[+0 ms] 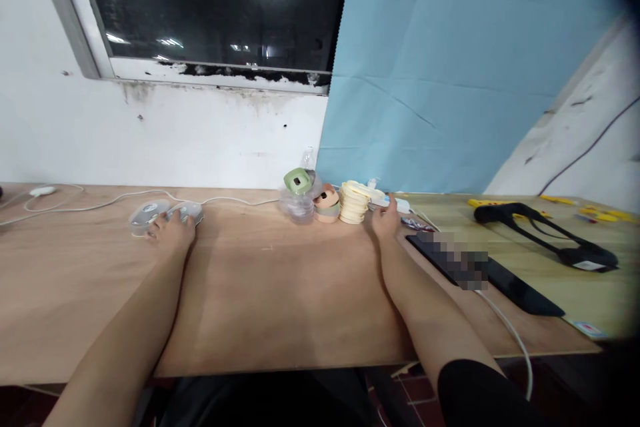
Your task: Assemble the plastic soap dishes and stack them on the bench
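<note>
Toward the back-left corner of the counter (280, 307): two clear plastic containers (145, 215) stood side by side, near the back edge and well apart from the central group.
Left hand (173, 232): it lay over that pair, fingers spread and touching the tops; whether the grip was clamped on either could not be told.
Right hand (386, 219): it was near the back edge, right of centre, just beside a stack of cream lids (353, 205), one finger extended; whether this grip was together, apart or on something could not be told.
Middle of the back edge: a green square lid (297, 181) sat tilted atop more clear tubs (299, 209), with a peach lid (327, 196) next to them.
Set apart: only the left-hand pair stood away from the group; whether anything covered them was too small to tell.
Left over: lids and tubs stood grouped, so the handling seemed at an early stage.
Right end: a black slab (525, 287) lay near the front edge.
</note>
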